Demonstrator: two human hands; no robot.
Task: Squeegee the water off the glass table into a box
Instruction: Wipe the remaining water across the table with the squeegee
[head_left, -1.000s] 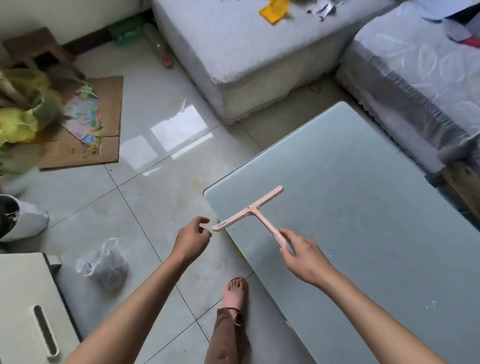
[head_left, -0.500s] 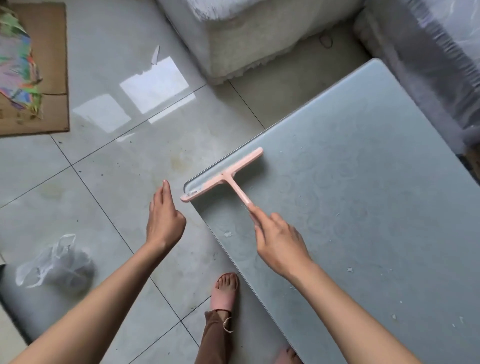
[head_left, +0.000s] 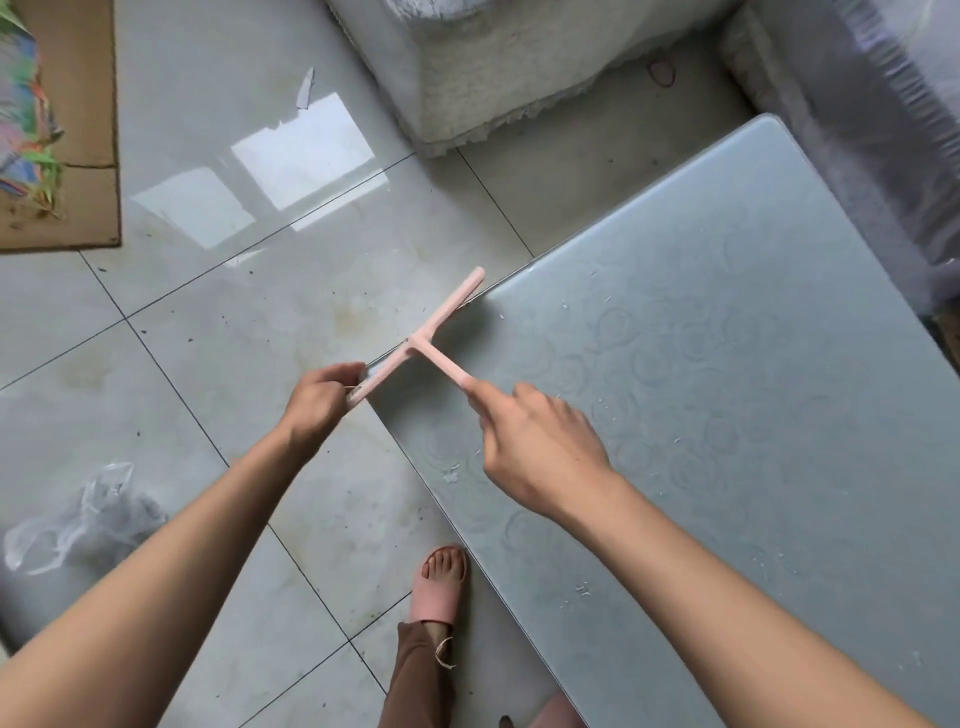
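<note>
The pink squeegee (head_left: 421, 345) sits at the centre of the frame. Its crossbar lies along the upper-left edge of the glass table (head_left: 727, 415) near the corner, with part of it overhanging the floor. It looks like light, stiff moulded plastic in a T shape with a slim stem; any rubber lip under the bar cannot be made out. The stem is the natural place to hold it. The right hand (head_left: 540, 447) grasps it there, forefinger laid straight along the stem as if to press the bar down. The left hand (head_left: 317, 402) has its fingers curled round the bar's lower-left end (probably steadying it). The glass is smooth, pale grey-green and likely slippery, marked with faint rings and white flecks; little standing water shows. No box is in view. Around the table are a glossy tiled floor (head_left: 208, 338), a crumpled clear plastic bag (head_left: 78, 514) at lower left, flat cardboard (head_left: 78, 130) at upper left and a pink sandal (head_left: 436, 587) below centre.
</note>
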